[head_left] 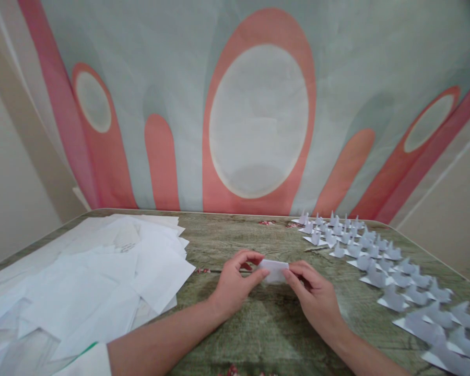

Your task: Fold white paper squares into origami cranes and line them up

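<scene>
A small folded piece of white paper [274, 270] is held just above the table, its long upper edge roughly level. My left hand [238, 279] pinches its left end between thumb and fingers. At the opposite end, my right hand [312, 292] grips the paper the same way, fingertips partly hidden behind it. To the left lies a wide, loose pile of white paper sheets [97, 277]. On the right stand several folded white paper figures [394, 297] with pointed tips, set out in slanting rows.
The wood-patterned tabletop [258, 334] carries small red floral prints. Behind its far edge hangs a grey-green backdrop [188, 104] with coral arches and pale ovals. Plain walls stand at both sides.
</scene>
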Demonstrator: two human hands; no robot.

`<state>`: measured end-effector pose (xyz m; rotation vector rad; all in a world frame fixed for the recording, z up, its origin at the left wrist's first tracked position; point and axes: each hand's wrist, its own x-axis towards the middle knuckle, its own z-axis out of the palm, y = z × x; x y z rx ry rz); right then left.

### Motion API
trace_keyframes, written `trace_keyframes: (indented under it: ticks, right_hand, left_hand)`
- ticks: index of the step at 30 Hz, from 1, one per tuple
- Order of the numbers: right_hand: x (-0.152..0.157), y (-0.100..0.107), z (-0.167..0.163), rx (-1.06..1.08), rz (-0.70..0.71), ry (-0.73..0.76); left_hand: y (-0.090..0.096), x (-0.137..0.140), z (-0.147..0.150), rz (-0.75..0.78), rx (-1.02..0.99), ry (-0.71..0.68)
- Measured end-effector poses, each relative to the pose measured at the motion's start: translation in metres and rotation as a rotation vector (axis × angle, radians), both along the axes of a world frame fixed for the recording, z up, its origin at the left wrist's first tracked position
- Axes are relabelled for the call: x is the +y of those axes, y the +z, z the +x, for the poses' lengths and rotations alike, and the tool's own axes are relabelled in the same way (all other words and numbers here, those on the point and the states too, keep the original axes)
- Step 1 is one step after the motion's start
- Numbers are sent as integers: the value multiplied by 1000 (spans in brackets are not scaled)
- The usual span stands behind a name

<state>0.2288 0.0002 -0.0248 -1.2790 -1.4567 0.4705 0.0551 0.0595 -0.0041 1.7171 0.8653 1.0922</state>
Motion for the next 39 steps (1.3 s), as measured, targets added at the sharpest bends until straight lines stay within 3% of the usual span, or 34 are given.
trace_keyframes:
  ticks: [3, 6, 23, 29, 39]
  right_hand:
    - [0, -1, 1, 18, 25, -63]
    - [-1, -1, 1, 9, 35, -64]
    - [-3, -1, -5, -116, 91, -13]
    - [-5, -1, -4, -130, 60, 3]
    - [-4, 1, -5, -163, 131, 28]
  left_hand:
    - [1, 1, -2, 162, 16, 100]
    - [1, 1, -2, 222, 19, 122]
    - [-1, -5, -1, 271, 49, 56]
    - [3, -10, 1, 232, 66, 28]
    - [4, -13, 2, 182, 95, 13]
